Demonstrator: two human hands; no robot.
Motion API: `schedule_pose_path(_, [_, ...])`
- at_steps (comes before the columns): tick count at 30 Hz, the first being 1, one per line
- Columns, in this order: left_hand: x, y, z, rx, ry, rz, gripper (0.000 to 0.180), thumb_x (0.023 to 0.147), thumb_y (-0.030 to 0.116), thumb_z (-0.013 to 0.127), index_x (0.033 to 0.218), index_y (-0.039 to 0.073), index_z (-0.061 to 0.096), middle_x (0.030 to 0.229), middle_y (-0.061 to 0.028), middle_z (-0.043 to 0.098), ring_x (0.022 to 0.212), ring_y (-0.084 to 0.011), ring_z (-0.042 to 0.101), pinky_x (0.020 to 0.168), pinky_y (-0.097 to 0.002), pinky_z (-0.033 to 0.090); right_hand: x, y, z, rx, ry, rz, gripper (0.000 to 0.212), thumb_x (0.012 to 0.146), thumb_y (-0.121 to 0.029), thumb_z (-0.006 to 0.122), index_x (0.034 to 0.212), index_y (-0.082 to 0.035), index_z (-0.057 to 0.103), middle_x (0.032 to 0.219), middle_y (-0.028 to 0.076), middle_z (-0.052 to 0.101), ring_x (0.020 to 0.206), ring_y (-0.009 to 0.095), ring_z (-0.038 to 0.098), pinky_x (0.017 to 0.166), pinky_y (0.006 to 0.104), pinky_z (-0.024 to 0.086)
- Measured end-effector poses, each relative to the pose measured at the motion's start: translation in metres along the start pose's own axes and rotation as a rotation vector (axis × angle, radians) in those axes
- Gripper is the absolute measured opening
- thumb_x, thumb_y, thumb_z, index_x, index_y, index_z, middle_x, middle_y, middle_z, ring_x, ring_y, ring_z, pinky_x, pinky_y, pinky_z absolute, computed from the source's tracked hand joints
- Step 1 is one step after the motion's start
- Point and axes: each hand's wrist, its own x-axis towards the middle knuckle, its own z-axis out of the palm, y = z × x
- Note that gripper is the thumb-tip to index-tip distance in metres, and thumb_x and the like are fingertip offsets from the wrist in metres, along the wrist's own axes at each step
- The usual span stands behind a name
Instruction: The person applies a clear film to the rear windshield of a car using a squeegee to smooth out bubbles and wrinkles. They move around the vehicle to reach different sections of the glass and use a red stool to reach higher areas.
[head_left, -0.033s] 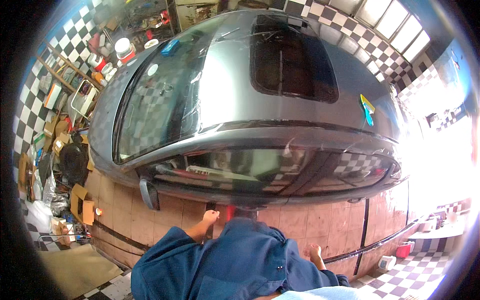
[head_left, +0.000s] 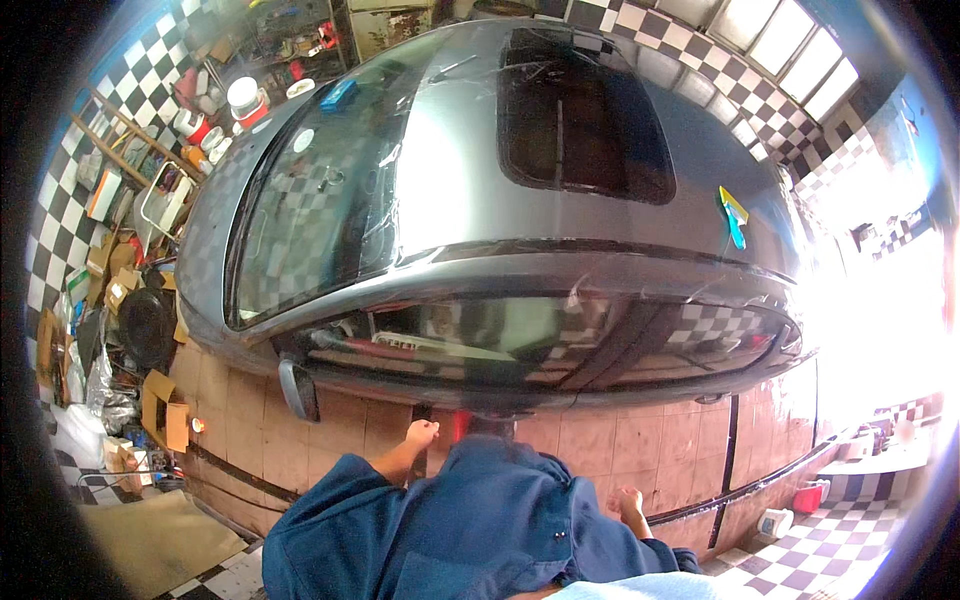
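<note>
A grey car [head_left: 700,235] fills the middle in front of me, its side windows [head_left: 480,335] and door mirror [head_left: 297,388] facing my body. My left hand [head_left: 423,433] is held low just short of the car's side, its fingers curled closed; whatever may be inside them is hidden. Low on the right, my right hand [head_left: 630,500] hangs loosely beside my body, apart from the car, with its fingers a little apart and nothing seen in them. On the roof toward the rear lies a yellow and light-blue flat tool [head_left: 734,217]. A blue block-like object [head_left: 339,96] rests by the windshield's far base.
Cardboard boxes [head_left: 164,412], a black round object [head_left: 147,317] and other clutter crowd the left wall. White-and-red buckets [head_left: 246,100] stand beyond the hood. A red container [head_left: 808,496] and a white jug [head_left: 774,523] sit on the checkered floor at right.
</note>
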Motion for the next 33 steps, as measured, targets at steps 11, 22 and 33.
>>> schedule_pose_path(11, [-0.016,0.019,-0.001,-0.117,-0.011,-0.024,0.026,0.080,0.031,0.058,0.078,0.005,0.063,0.068,-0.0058,0.064,0.056,-0.0150,0.058,0.051,-0.0291,0.045,0.029,0.042,-0.028,0.305,-0.167,0.128,0.020,0.082,-0.005,0.055,0.100,-0.003,0.048,0.074,0.019,0.059,0.056,0.030,0.061,0.043,0.0389,0.050])
schedule_pose_path(22, [-0.046,0.051,-0.012,-0.205,-0.077,-0.061,0.023,0.084,0.025,0.057,0.076,0.004,0.060,0.067,-0.0046,0.061,0.055,-0.0130,0.056,0.049,-0.0270,0.044,0.025,0.049,-0.024,0.490,-0.355,0.276,0.012,0.082,-0.006,0.055,0.094,-0.003,0.054,0.068,0.013,0.057,0.051,0.027,0.059,0.041,0.0357,0.049])
schedule_pose_path(33, [-0.048,0.062,-0.007,-0.199,-0.062,-0.051,0.020,0.085,0.024,0.057,0.081,0.004,0.058,0.071,-0.0051,0.061,0.057,-0.0131,0.056,0.050,-0.0271,0.045,-0.020,0.007,0.003,0.392,-0.227,0.222,0.019,0.083,-0.017,0.050,0.067,-0.007,0.044,0.057,0.006,0.042,0.044,0.021,0.042,0.038,0.0322,0.033])
